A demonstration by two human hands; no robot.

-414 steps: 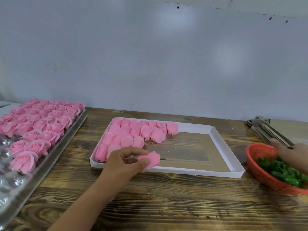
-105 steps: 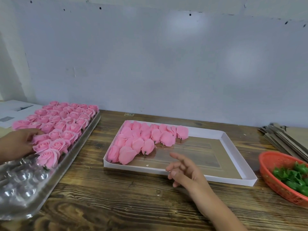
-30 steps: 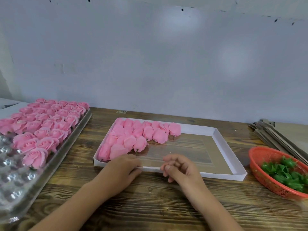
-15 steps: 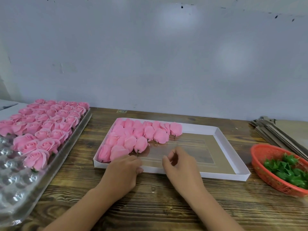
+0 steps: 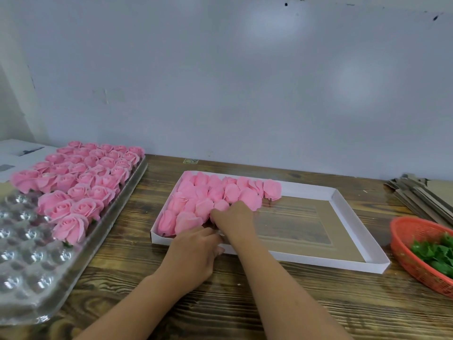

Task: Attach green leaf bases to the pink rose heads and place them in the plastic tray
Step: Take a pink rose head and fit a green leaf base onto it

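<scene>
Both hands, right hand [image 5: 234, 220] pinching a rose head [image 5: 221, 206], left hand [image 5: 196, 251] curled at the tray [image 5: 343, 262] rim.

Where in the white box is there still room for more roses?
The white box is bare across its middle and right, from the right hand to the right wall. Its left end is crowded with pink roses, and both hands, the left hand too, sit at the near-left edge.

Craft workshop, wooden bench [image 5: 137, 285], trays of pink roses [image 5: 81, 182], stacked cardboard [image 5: 416, 192]
</scene>
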